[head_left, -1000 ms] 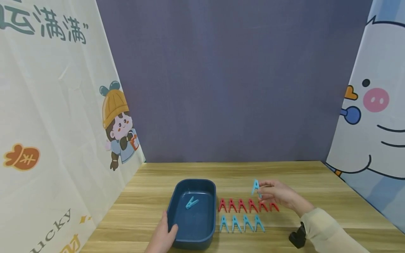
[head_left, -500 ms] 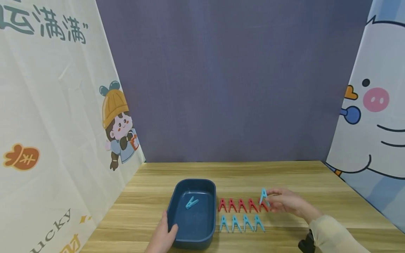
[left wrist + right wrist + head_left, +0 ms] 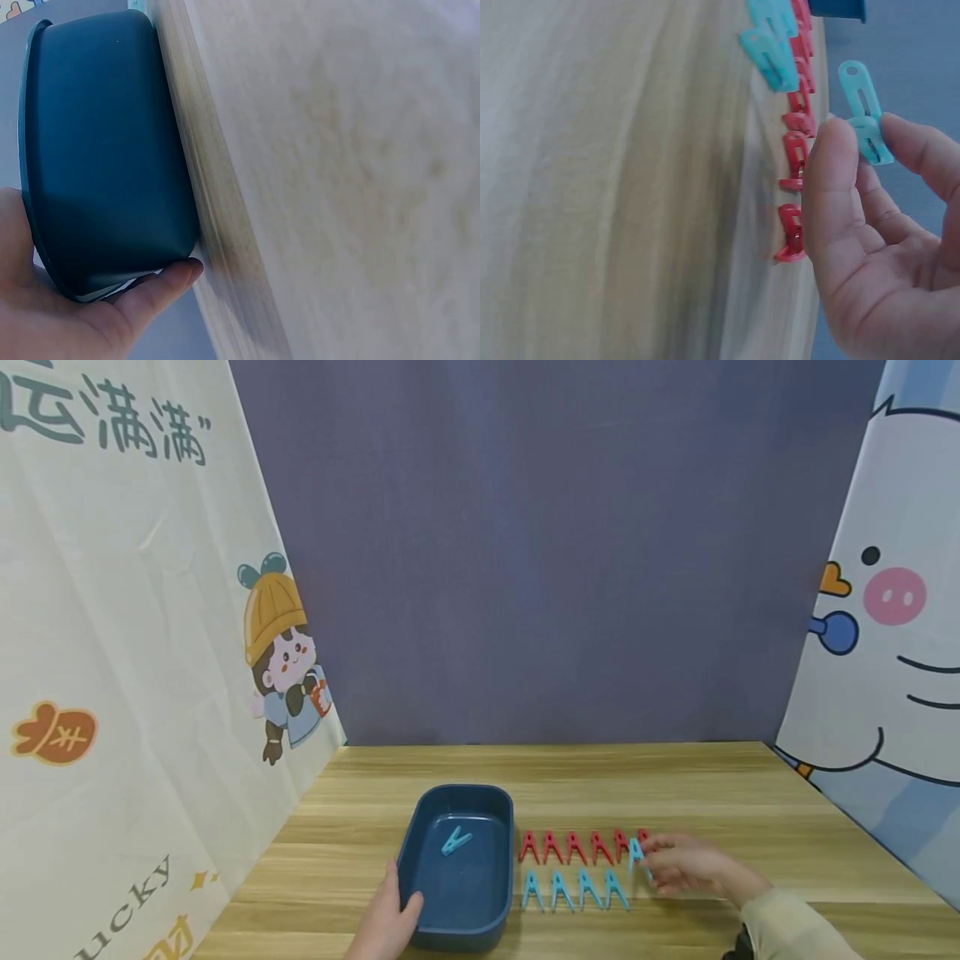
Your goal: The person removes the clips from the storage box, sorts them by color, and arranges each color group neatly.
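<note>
In the head view my left hand (image 3: 384, 914) holds the near left side of a dark blue plastic bin (image 3: 456, 935), thumb over the rim and fingers along the outer wall. One light blue clothespin (image 3: 455, 841) lies inside it. My right hand (image 3: 690, 867) pinches another light blue clothespin (image 3: 866, 112) between thumb and fingertip, raised above the table in the right wrist view. From above, this clothespin overlaps the right end of a row of red clothespins (image 3: 573, 847). Nearer to me, a row of light blue clothespins (image 3: 558, 892) stands right of the bin.
The wooden table (image 3: 675, 772) runs back to a grey-purple cloth backdrop (image 3: 525, 568). Printed cloths hang at both sides, with a cartoon child (image 3: 285, 660) on the left one. A dark object (image 3: 741, 943) shows beneath my right sleeve (image 3: 795, 922).
My right hand has come right and toward me with the light blue clothespin, from behind the red row to its right end. The left hand keeps its place on the bin.
</note>
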Motion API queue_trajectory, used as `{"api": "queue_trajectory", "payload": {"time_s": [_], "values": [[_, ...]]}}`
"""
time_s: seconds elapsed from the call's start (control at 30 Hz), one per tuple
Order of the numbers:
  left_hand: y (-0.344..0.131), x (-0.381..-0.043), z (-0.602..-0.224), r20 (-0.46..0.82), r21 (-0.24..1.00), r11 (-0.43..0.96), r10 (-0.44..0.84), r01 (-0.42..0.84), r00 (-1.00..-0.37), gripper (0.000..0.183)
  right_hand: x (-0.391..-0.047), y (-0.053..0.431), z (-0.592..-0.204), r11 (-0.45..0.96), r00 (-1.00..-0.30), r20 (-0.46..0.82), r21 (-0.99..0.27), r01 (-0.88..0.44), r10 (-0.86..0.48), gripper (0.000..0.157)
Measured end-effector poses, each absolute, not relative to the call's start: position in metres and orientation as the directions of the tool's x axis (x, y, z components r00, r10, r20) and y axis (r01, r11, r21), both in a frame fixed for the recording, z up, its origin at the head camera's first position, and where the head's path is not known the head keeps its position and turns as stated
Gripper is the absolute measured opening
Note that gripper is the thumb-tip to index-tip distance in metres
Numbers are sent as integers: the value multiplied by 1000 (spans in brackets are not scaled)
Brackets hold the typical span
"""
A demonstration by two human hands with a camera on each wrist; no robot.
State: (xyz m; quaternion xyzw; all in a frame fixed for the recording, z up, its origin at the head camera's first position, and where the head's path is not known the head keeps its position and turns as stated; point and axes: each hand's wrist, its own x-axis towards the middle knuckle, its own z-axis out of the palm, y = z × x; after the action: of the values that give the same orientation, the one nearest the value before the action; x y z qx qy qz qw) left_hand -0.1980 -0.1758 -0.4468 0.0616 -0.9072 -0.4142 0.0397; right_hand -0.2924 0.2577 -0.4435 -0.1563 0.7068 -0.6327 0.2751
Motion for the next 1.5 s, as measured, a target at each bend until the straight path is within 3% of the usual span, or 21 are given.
{"api": "queue_trajectory", "payload": {"time_s": [0.37, 1.2, 1.5], "values": [[-175, -198, -447, 23, 752, 655, -142, -76, -990, 70, -283, 252, -458, 272, -852, -210, -959, 83, -480, 33], [-176, -198, -446, 11, 762, 641, -148, -88, -989, 70, -277, 248, -459, 326, -857, -220, -943, 65, -465, 20], [-176, -199, -447, 23, 757, 650, -139, -74, -990, 71, -282, 252, -451, 294, -857, -198, -954, 58, -476, 25]]}}
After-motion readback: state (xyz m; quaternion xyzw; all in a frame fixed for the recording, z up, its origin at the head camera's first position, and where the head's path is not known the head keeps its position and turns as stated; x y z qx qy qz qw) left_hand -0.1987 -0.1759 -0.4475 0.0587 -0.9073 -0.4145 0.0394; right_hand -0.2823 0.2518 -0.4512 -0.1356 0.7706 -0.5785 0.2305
